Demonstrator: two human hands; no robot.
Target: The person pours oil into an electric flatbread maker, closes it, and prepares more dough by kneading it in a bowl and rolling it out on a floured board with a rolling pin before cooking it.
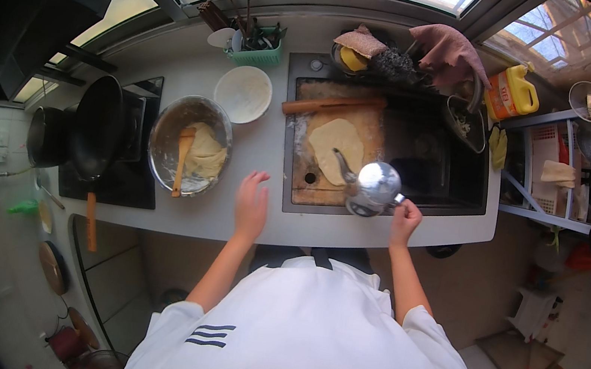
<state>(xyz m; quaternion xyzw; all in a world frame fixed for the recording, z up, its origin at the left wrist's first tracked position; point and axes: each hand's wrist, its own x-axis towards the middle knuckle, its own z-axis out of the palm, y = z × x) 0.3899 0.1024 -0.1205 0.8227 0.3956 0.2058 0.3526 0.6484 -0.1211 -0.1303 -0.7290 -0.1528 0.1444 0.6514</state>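
Note:
My right hand (406,221) grips the handle of a shiny metal oil pot (377,185). The pot's long spout reaches left over a flattened sheet of dough (336,139), which lies on a floured wooden board (300,154) set over the left part of the sink. I cannot tell whether anything runs from the spout. A wooden rolling pin (335,105) rests across the board beyond the dough. My left hand (252,204) holds nothing, fingers apart, at the counter's front between the board and a steel bowl (158,134). Inside that bowl are more dough (206,152) and a wooden spatula (181,160).
A white bowl (243,95) of what looks like flour stands behind the steel bowl. Farther left, a wok (94,128) sits by the hob. Behind the board is a green utensil basket (257,54). A strainer basket (465,123) and yellow jug (512,93) are at right.

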